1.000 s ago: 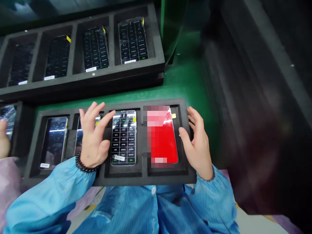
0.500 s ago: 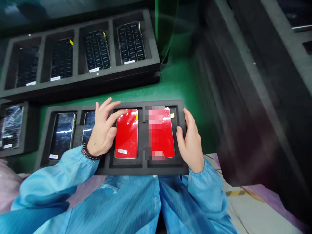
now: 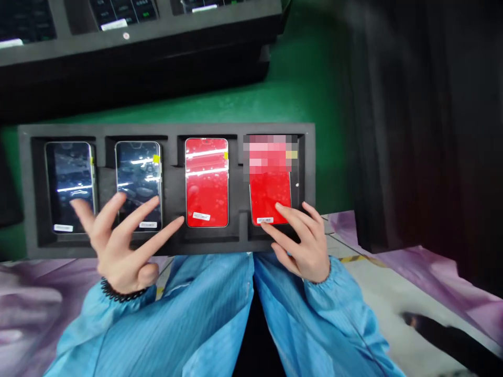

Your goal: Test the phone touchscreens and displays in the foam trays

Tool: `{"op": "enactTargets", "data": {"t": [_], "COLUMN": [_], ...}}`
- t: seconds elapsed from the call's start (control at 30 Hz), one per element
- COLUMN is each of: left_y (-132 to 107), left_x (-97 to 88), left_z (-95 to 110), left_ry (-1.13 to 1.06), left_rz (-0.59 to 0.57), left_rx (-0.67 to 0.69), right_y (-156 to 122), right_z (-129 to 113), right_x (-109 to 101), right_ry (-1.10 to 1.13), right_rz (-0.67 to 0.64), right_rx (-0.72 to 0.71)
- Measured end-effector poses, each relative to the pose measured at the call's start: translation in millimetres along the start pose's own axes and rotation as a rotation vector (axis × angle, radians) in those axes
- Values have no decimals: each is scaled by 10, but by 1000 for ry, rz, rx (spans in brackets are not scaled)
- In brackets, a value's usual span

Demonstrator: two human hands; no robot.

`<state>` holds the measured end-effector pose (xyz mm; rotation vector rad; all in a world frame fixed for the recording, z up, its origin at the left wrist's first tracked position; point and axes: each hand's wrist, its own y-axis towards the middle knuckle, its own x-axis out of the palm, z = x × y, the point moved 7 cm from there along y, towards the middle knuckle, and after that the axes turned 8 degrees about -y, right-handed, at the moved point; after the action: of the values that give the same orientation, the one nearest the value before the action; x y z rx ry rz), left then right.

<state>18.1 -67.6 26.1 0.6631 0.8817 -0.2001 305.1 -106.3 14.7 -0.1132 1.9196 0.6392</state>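
Note:
A black foam tray (image 3: 245, 129) lies before me with a phone in each compartment. Two phones show red screens: the middle-right phone (image 3: 207, 188) and the rightmost phone (image 3: 271, 191), partly covered by pixelation. The leftmost phone (image 3: 70, 173) and its dark neighbour (image 3: 137, 175) have unlit, reflective screens. My left hand (image 3: 123, 243), fingers spread, hovers over the lower ends of the two dark phones. Several fingers of my right hand (image 3: 302, 241) reach over the lower part of the rightmost phone, with its fingertips at the screen and white label. That hand is open too.
Another foam tray (image 3: 196, 34) holding phones stands beyond, on the green table surface (image 3: 306, 89). A tall dark mass (image 3: 396, 131) is at the right. Purple cloth shows at both sides below the table.
My left hand has moved from the middle-right phone leftward over the dark phones. The right hand has left the tray's right edge for the rightmost phone. My view has tilted down.

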Motion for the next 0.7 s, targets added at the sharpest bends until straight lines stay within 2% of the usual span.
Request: {"op": "enactTargets", "data": {"t": [0.07,0.1,0.2,0.3,0.43,0.57,0.7], "left_y": [-107,-132,-150,-137,-118,-82,-93], "left_x": [1,27,169,182,243,186,260], "left_z": [69,85,50,95,109,117,139], "left_ry": [68,93,128,155,126,80,132], "left_rz": [57,48,-114,-119,-209,-117,-222], "left_rx": [93,106,16,50,68,60,88], "right_y": [-12,-17,-39,-56,-51,-37,-42], "right_z": [-3,10,64,78,46,34,11], "right_x": [52,76,124,155,181,154,176], "right_ry": [-31,-41,-41,-69,-131,-119,-148], "right_rz": [-14,-29,-77,-116,-152,-116,-140], "right_rx": [-8,-6,17,17,-18,-34,-77]}}
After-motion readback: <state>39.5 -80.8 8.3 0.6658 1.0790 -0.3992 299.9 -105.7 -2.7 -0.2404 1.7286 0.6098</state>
